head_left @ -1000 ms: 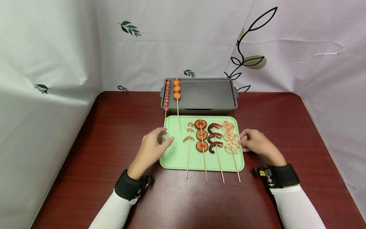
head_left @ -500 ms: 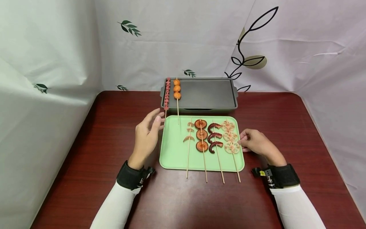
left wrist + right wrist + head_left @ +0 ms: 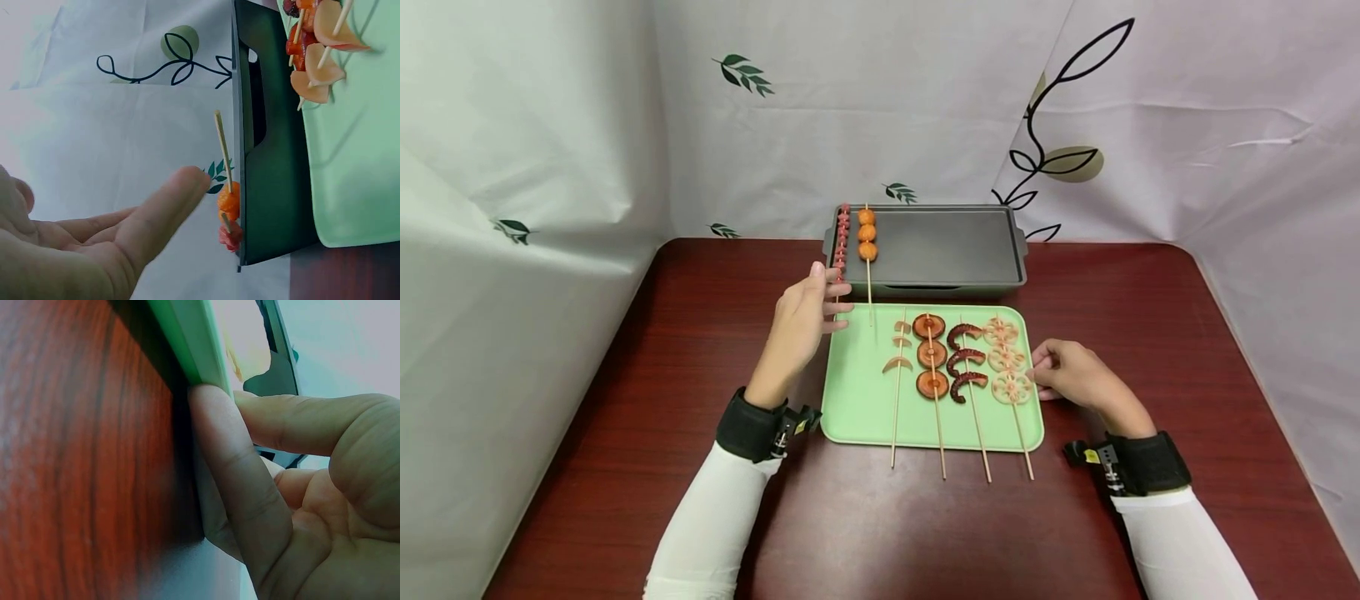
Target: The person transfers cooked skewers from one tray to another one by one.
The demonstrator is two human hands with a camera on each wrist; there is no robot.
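My left hand, fingers extended, hovers at the near left corner of the grey grill pan. In the head view its fingers overlap the lower part of the pink meat skewer. Beside that lies a skewer of orange balls, its stick reaching over the light green tray. My right hand pinches the tray's right edge between thumb and fingers, as the right wrist view shows. On the tray lie skewers of pale crescent slices, mushrooms, octopus tentacles and lotus root slices.
A dark red wooden table bears everything. White patterned cloth hangs behind the pan and along both sides. Several skewer sticks jut past the tray's near edge.
My left hand has moved away from the tray's left edge, forward to the near left corner of the grill pan. The right hand stays at the tray's edge.
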